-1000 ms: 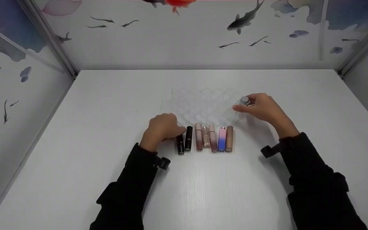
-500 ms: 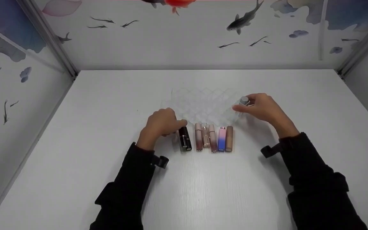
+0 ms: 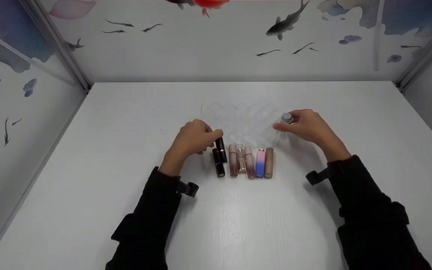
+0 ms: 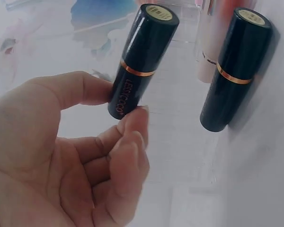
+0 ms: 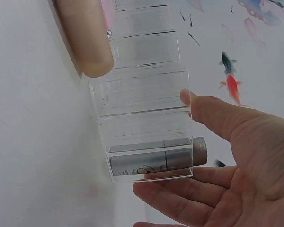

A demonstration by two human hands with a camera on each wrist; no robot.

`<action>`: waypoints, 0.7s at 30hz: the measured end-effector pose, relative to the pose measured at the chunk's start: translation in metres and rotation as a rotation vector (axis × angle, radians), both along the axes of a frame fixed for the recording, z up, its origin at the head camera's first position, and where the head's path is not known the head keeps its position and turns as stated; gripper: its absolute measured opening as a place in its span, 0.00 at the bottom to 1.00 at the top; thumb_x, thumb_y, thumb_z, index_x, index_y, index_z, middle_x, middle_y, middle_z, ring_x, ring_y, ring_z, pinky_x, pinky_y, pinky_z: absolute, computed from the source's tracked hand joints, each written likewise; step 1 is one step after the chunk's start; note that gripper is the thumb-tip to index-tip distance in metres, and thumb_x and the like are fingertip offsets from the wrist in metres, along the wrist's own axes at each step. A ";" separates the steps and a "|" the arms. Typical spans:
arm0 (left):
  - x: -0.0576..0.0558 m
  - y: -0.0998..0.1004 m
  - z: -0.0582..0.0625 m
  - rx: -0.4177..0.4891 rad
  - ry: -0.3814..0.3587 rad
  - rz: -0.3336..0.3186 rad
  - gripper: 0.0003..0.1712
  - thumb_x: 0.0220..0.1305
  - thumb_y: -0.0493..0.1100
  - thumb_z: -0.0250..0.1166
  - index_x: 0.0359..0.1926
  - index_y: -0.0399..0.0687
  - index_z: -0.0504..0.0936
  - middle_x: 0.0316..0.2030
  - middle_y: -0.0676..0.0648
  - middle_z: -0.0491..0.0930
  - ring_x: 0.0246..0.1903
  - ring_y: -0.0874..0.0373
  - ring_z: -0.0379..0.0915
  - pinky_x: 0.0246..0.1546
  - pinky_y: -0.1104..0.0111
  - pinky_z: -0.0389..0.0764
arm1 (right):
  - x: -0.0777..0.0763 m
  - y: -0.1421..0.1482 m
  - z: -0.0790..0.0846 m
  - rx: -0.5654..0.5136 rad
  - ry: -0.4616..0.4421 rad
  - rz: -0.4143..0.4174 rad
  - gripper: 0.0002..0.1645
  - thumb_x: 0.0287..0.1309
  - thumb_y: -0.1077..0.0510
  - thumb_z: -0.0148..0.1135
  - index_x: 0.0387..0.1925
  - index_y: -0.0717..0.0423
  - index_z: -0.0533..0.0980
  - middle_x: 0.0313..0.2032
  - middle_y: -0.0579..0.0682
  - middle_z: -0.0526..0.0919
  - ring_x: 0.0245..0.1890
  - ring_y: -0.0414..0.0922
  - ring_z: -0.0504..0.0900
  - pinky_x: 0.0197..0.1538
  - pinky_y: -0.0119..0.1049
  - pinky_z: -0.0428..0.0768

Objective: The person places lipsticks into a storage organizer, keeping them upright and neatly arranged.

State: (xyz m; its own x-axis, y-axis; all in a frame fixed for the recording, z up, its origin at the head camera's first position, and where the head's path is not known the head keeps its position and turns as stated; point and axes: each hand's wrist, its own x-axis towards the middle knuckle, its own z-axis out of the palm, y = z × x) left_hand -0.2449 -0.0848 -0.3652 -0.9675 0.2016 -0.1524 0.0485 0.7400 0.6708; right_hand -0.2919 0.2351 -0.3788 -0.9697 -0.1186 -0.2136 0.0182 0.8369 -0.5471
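My left hand (image 3: 193,138) pinches a black lipstick (image 4: 141,61) with a gold band between thumb and fingertips, its labelled base pointing away from the palm. A second black lipstick (image 4: 234,75) lies on the table just under it, partly overlapped in the head view. At the far right end of a clear compartmented organizer (image 5: 142,92), my right hand (image 3: 309,127) grips the wall, thumb at the rim and fingers along the end. A silver lipstick tube (image 5: 151,163) sits in the end compartment beside those fingers, its cap sticking out past the rim.
Right of the black lipsticks, a row lies on the white table (image 3: 257,221): lip gloss tubes (image 3: 233,161), a pink and blue tube (image 3: 260,164) and a brown tube (image 3: 269,163). Printed panels (image 3: 216,48) stand behind and at the sides.
The left hand has lifted one black lipstick from its place at the row's left end and moved it up and right, over the other black one. The right hand stays put.
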 end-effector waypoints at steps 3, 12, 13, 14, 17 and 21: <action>0.000 0.002 0.001 0.061 0.021 0.030 0.22 0.55 0.57 0.56 0.25 0.44 0.85 0.28 0.44 0.86 0.22 0.51 0.80 0.19 0.70 0.75 | 0.000 0.000 0.000 -0.001 0.003 0.002 0.56 0.40 0.20 0.59 0.59 0.58 0.70 0.54 0.60 0.78 0.49 0.51 0.75 0.48 0.47 0.73; 0.000 0.004 0.002 0.236 0.075 0.096 0.16 0.53 0.55 0.59 0.29 0.51 0.87 0.26 0.50 0.84 0.28 0.48 0.82 0.21 0.68 0.79 | -0.001 0.000 -0.001 0.004 0.001 0.002 0.57 0.39 0.20 0.59 0.59 0.58 0.70 0.54 0.60 0.78 0.48 0.51 0.75 0.48 0.46 0.73; -0.001 0.004 0.002 0.253 0.081 0.101 0.16 0.53 0.55 0.60 0.29 0.50 0.87 0.26 0.50 0.84 0.28 0.48 0.82 0.21 0.68 0.79 | -0.001 0.000 -0.001 0.005 0.002 0.002 0.57 0.39 0.20 0.59 0.59 0.59 0.70 0.54 0.60 0.78 0.48 0.51 0.75 0.48 0.47 0.74; -0.001 0.004 0.002 0.271 0.087 0.106 0.16 0.53 0.54 0.60 0.29 0.50 0.87 0.26 0.50 0.84 0.28 0.48 0.82 0.21 0.68 0.80 | -0.001 0.000 -0.001 0.004 0.002 0.002 0.57 0.39 0.20 0.59 0.59 0.59 0.70 0.54 0.60 0.78 0.48 0.51 0.75 0.48 0.47 0.74; -0.001 0.003 0.001 0.306 0.121 0.122 0.15 0.51 0.53 0.61 0.29 0.49 0.87 0.26 0.50 0.85 0.26 0.51 0.82 0.21 0.68 0.80 | -0.001 0.000 -0.001 0.004 -0.003 0.000 0.58 0.39 0.20 0.59 0.60 0.59 0.69 0.54 0.60 0.77 0.49 0.52 0.75 0.49 0.48 0.74; -0.003 0.004 -0.001 0.360 0.157 0.141 0.12 0.51 0.50 0.63 0.30 0.48 0.87 0.27 0.49 0.85 0.22 0.56 0.80 0.22 0.68 0.81 | 0.000 0.000 0.000 0.006 -0.007 -0.001 0.60 0.38 0.19 0.59 0.61 0.60 0.68 0.55 0.61 0.77 0.50 0.52 0.75 0.50 0.49 0.74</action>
State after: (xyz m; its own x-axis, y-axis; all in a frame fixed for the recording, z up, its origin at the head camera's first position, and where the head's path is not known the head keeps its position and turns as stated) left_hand -0.2479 -0.0809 -0.3664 -0.9954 0.0784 0.0552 0.0856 0.4664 0.8804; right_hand -0.2924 0.2347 -0.3788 -0.9683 -0.1165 -0.2208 0.0225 0.8402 -0.5418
